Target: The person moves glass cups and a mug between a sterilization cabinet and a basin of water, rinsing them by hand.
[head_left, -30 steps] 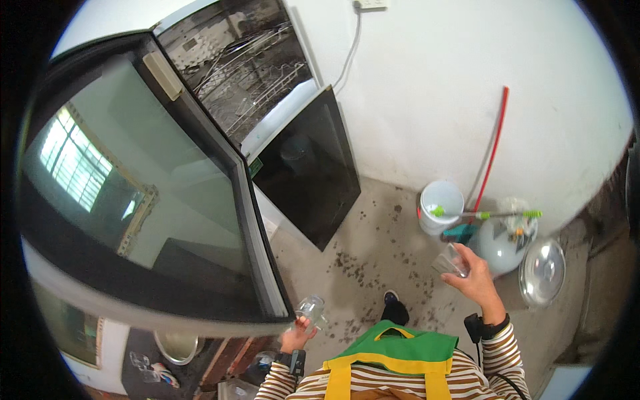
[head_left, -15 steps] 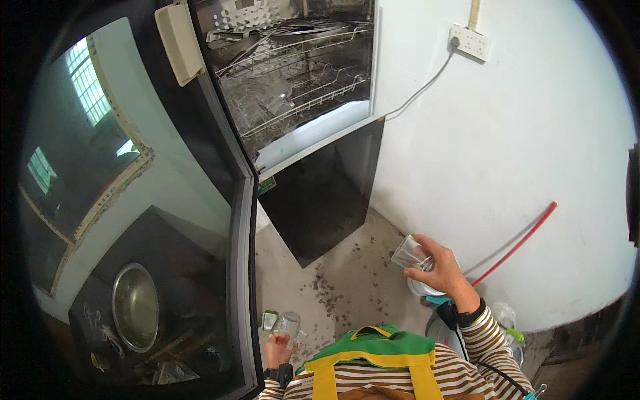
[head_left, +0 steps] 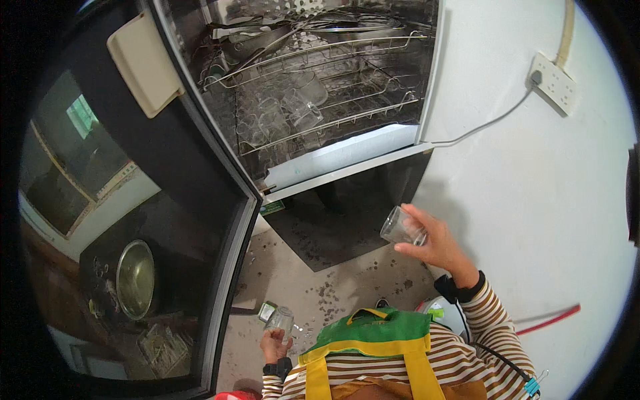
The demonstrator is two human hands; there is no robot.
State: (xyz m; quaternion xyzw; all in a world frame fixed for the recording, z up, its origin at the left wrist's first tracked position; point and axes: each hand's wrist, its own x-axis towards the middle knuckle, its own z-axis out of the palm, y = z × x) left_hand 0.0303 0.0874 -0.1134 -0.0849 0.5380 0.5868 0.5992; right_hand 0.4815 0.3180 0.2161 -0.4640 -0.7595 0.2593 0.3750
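My right hand (head_left: 433,241) is closed around a clear drinking glass (head_left: 402,227), held tilted in front of the cabinet's dark lower panel. Low at my left side, my left hand (head_left: 273,345) grips a clear glass mug (head_left: 281,321). Ahead stands a tall cabinet with its dark glass door (head_left: 200,247) swung out to the left. On its lower wire rack (head_left: 347,110) several clear glasses (head_left: 293,110) sit together toward the left. Pans and metal utensils (head_left: 267,43) lie on the upper rack.
A beige handle (head_left: 145,65) juts from the door. On the right wall a cable runs to a white socket strip (head_left: 555,83). A red stick (head_left: 548,320) leans low by that wall. Dark spots mark the floor (head_left: 330,293). The door glass reflects a metal basin.
My view has shifted closer to the cabinet. My right hand has raised its glass toward the cabinet's lower panel. The left hand still holds the mug low beside me.
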